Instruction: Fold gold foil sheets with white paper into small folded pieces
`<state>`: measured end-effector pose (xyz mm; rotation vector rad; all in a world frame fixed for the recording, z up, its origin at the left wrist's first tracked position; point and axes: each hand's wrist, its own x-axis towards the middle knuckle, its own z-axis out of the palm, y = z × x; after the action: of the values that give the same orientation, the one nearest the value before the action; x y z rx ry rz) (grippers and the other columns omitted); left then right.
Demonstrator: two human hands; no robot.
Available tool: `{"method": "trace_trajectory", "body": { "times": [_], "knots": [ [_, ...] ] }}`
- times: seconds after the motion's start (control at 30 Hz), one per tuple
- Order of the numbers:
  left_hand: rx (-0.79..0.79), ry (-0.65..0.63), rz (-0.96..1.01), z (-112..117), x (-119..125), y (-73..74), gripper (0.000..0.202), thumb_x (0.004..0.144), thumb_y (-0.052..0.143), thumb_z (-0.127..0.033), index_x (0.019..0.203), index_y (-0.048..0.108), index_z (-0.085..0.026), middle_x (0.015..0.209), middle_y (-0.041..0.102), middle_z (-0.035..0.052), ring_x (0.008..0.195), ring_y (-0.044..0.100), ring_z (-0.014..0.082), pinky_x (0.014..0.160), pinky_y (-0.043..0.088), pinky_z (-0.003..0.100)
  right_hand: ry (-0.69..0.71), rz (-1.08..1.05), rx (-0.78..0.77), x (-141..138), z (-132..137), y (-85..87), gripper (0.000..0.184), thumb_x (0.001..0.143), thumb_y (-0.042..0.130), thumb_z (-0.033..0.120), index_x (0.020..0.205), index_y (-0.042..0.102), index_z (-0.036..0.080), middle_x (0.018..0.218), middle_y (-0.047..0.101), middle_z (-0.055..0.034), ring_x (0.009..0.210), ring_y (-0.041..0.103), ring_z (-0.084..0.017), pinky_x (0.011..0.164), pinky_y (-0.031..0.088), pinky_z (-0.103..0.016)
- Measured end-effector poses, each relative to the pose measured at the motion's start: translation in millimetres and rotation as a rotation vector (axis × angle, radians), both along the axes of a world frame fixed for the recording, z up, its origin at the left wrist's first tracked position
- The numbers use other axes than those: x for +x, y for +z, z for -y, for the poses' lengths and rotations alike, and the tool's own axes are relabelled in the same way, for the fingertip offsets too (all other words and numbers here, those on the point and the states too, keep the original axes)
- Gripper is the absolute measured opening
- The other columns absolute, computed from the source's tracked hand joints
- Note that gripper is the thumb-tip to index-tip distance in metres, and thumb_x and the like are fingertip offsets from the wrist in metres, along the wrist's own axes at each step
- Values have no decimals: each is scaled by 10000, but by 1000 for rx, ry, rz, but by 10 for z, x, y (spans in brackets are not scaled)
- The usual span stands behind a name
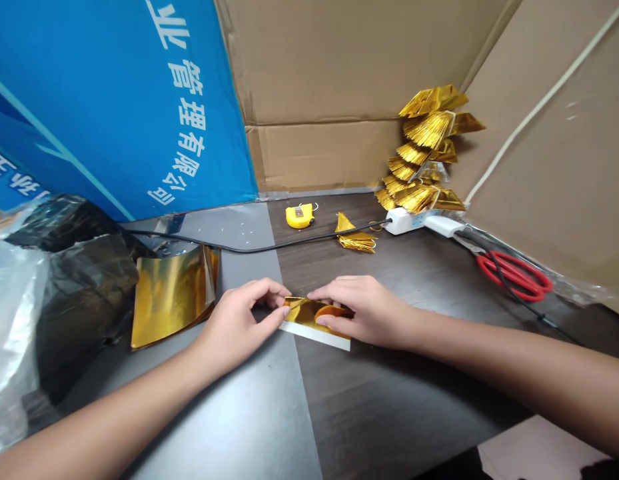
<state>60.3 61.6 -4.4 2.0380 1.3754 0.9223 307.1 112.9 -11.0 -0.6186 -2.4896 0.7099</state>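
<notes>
Between my two hands, low over the table, is a sheet of gold foil paper (304, 311), partly folded, with a white strip along its near edge. My left hand (246, 320) pinches its left end between thumb and fingers. The right end is gripped by my right hand (366, 312), thumb on the near face and fingers at the far edge. To the left of my left hand stands a stack of gold foil sheets (172, 293), curved and leaning by a bag. Beyond my hands lies a small folded gold foil piece (354, 235).
A yellow tape measure (300, 215) lies near the cardboard wall (324, 157). Bundles of folded gold foil (424, 153) are piled by a white power strip (406, 221). Red-handled scissors (514, 275) lie right. A black cable (249, 250) crosses the table; a black plastic bag (84, 293) sits left.
</notes>
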Motion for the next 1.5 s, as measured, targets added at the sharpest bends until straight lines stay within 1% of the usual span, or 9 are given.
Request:
{"method": "trace_trajectory", "body": {
  "times": [0.13,0.27,0.67,0.83,0.97,1.1,1.27,1.37,1.5],
  "knots": [
    [57,-35,-131,11,-6,11,79,864,657,-204,934,691,-204,813,716,-20,765,661,123,703,513,234,88,16,165,2,-24,-5,222,935,632,194,1145,688,148,1113,667,-127,993,608,-209,862,543,-345],
    [119,-72,-190,32,3,9,90,875,648,-175,958,679,-192,841,717,-8,800,647,133,739,511,247,230,83,276,-8,-39,-12,231,996,546,183,1166,701,155,1167,694,-117,989,557,-213,869,528,-379],
    [222,-277,-267,53,-67,46,139,972,571,-190,1030,696,-174,926,755,39,848,662,139,802,500,278,249,73,295,-6,-40,-14,254,1024,534,252,1174,710,147,1146,688,-123,989,563,-220,869,523,-387],
    [305,-286,-322,60,-86,55,140,977,581,-204,1039,704,-180,883,752,38,841,670,138,791,492,268,257,47,334,1,-30,-11,227,1008,551,210,1152,723,176,1309,645,-133,1071,550,-228,907,538,-392],
    [359,-279,-327,69,-89,55,127,978,598,-224,1046,695,-177,843,741,26,803,667,127,764,487,256,300,46,315,12,-36,-21,251,1011,535,177,1191,708,158,1279,701,-90,1150,550,-245,955,540,-404],
    [342,-284,-331,69,-104,69,123,977,606,-232,1035,701,-180,861,738,21,823,676,115,764,487,243,292,52,323,24,-35,-36,248,1012,532,182,1183,712,173,1270,713,-85,1187,562,-251,956,530,-417],
    [292,-303,-333,55,-128,66,137,977,606,-240,1047,714,-193,879,735,17,849,669,116,774,493,237,216,123,254,23,-13,-32,240,1030,514,247,1142,717,187,1200,736,-81,1178,587,-237,936,516,-396],
    [261,-323,-323,33,-150,68,141,979,599,-236,1055,711,-195,886,730,16,856,658,119,786,497,237,228,151,272,20,-9,-31,285,1041,490,252,1241,681,184,1207,729,-90,1187,579,-242,930,505,-397],
    [215,-400,-338,-6,-196,96,182,993,558,-197,1102,703,-196,913,718,23,896,645,128,803,491,239,274,223,305,11,-4,-18,405,1003,481,129,1385,593,202,1239,701,-103,1195,541,-252,931,474,-408]
  ]
}}
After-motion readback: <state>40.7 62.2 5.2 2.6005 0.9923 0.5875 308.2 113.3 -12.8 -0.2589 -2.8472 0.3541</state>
